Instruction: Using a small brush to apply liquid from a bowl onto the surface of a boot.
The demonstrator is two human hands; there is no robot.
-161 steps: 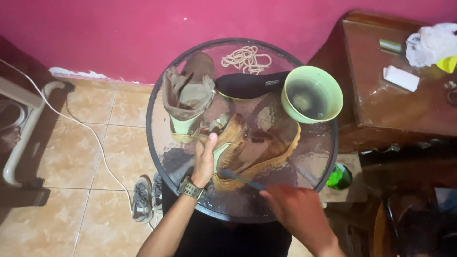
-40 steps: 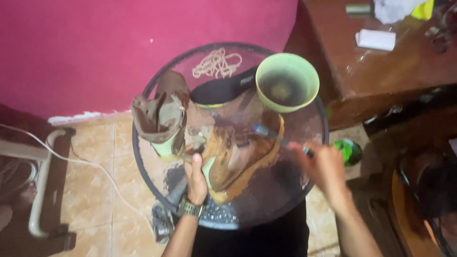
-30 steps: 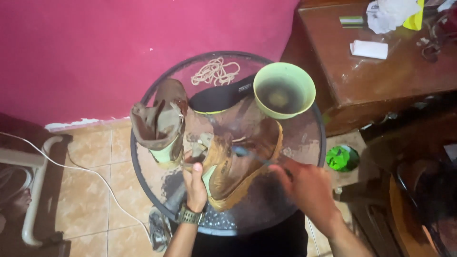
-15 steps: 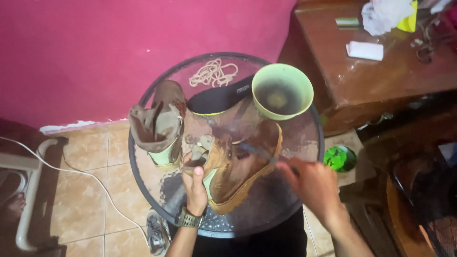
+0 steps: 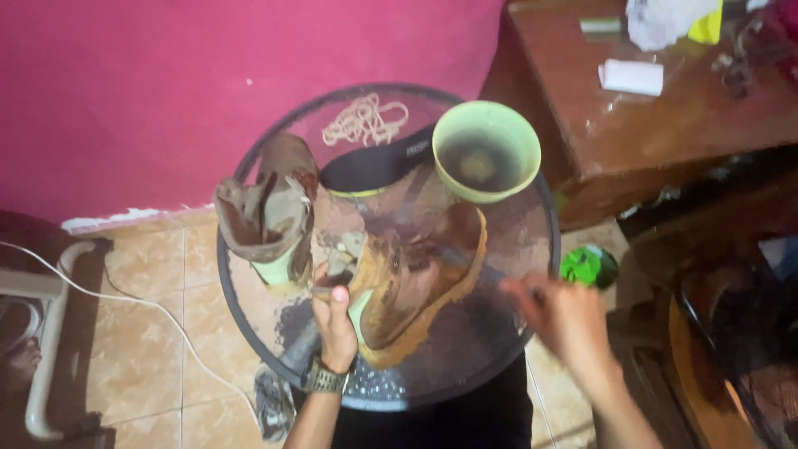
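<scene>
A brown boot [image 5: 420,287] lies on its side near the middle of the frame, on a round glass table [image 5: 532,216]. Its long axis runs diagonally, from the lower left of the tabletop up toward the upper right, with the tan sole edge along its right and lower side. The left hand [image 5: 335,320] (a watch on its wrist) is clamped around the boot's upper at its left edge, thumb pointing up. The right hand [image 5: 567,318], right of centre and low in the frame, is blurred; whether its fingers are closed on anything I cannot tell. A second boot [image 5: 270,212] stands upright at the table's left. A green bowl [image 5: 486,151] sits at the upper right, a dark insole [image 5: 374,166] beside it, and a coil of laces [image 5: 364,119] at the top.
</scene>
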